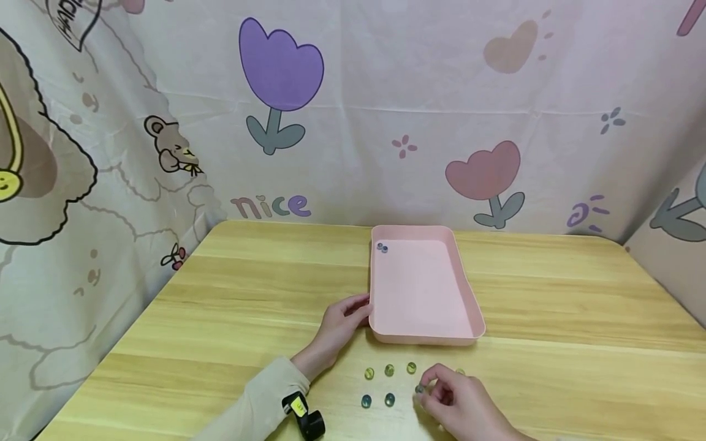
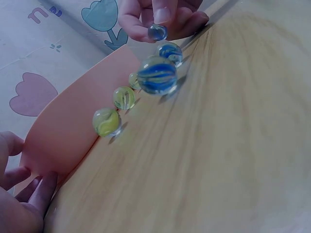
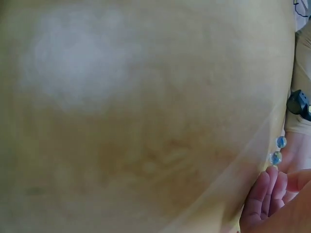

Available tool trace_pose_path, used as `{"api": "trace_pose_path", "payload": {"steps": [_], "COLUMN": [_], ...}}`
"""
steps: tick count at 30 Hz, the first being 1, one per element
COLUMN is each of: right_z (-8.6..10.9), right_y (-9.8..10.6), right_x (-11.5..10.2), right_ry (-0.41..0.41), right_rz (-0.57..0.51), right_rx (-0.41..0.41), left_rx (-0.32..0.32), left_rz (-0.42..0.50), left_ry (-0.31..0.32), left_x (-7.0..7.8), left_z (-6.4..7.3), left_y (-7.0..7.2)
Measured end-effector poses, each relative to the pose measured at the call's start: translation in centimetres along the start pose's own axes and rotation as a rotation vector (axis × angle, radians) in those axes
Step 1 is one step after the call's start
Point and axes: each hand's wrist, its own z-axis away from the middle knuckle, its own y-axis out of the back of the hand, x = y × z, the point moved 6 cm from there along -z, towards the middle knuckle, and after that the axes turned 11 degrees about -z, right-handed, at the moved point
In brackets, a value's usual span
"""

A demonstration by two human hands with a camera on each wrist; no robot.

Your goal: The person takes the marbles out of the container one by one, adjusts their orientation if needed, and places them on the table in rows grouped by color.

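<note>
A pink tray [image 1: 419,282] lies on the table, and two small dark-blue marbles [image 1: 382,247] sit in its far left corner. My left hand [image 1: 339,324] touches the outside of the tray's left wall with its fingers. Between thumb and fingertips, my right hand [image 1: 460,398] pinches a blue marble [image 2: 157,32] just in front of the tray. Left of that hand, two blue glass marbles [image 1: 390,400] rest on the wood. Several yellow-green marbles [image 1: 389,370] form a row nearer the tray, one [image 1: 460,371] partly hidden behind the right hand.
The wood-grain table [image 1: 265,294] extends to both sides of the tray. A printed cloth [image 1: 375,122] hangs behind it and along the left side. A black wrist camera [image 1: 309,419] is strapped over the left sleeve.
</note>
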Motion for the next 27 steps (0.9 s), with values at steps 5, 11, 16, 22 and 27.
{"api": "trace_pose_path", "payload": {"steps": [5, 11, 16, 22, 27], "right_z": [-0.38, -0.64, -0.86, -0.96, -0.94], "right_y": [-0.28, -0.49, -0.62, -0.85, -0.93], "right_x": [0.07, -0.15, -0.25, 0.12, 0.10], "right_ry": [-0.003, -0.013, -0.015, -0.089, -0.099], "right_rz": [0.011, 0.020, 0.052, 0.048, 0.040], "right_rx": [-0.038, -0.063, -0.069, -0.105, -0.119], "left_rx": [0.000, -0.005, 0.002, -0.002, -0.008], "left_rz": [0.005, 0.005, 0.006, 0.005, 0.011], "left_ry": [-0.007, -0.010, -0.011, -0.009, -0.017], "left_x": [0.08, 0.09, 0.03, -0.03, 0.01], "left_z": [-0.06, 0.08, 0.07, 0.03, 0.00], "left_y": [0.08, 0.16, 0.23, 0.14, 0.02]}}
